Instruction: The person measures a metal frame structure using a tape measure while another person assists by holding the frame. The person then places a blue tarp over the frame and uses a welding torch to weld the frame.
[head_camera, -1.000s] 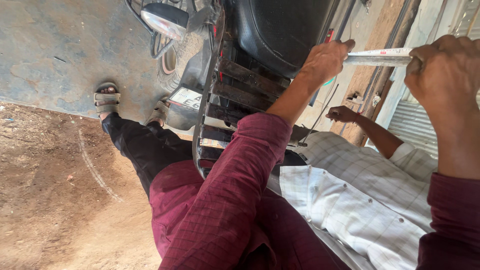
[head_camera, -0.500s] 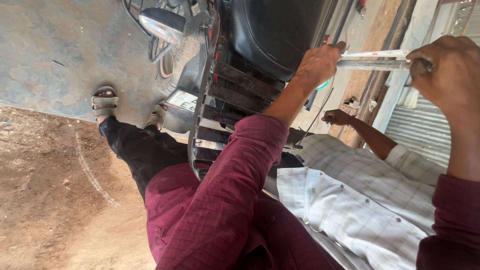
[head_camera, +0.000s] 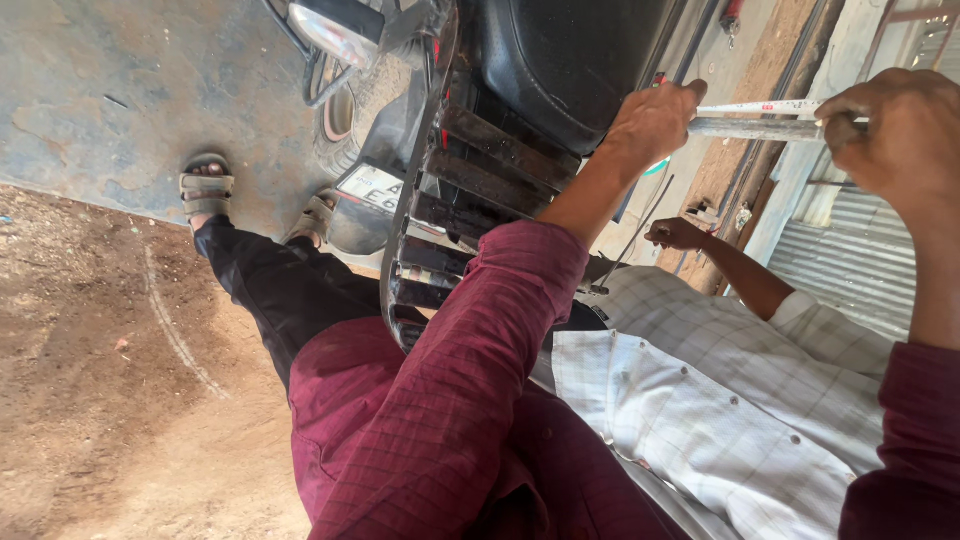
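My left hand (head_camera: 655, 120), in a maroon checked sleeve, grips one end of a grey metal rod (head_camera: 750, 128). My right hand (head_camera: 900, 130) is closed around the rod's other end. A thin white strip, like a measuring tape (head_camera: 765, 106), runs along the top of the rod between both hands. The rod is held in the air beside the black seat (head_camera: 570, 60) of a motorcycle. Its metal rear rack (head_camera: 470, 180) lies just below my left forearm.
Another person in a white checked shirt (head_camera: 720, 410) crouches under my arms, one hand (head_camera: 675, 235) reaching towards a wooden frame (head_camera: 760, 150). Black trousers (head_camera: 290, 290) and a sandalled foot (head_camera: 205, 185) stand on dirt and concrete. Corrugated metal sheeting (head_camera: 850, 250) is at the right.
Both hands keep their hold on the rod. The view has drifted slightly, and the rod and hands sit a little lower in it.
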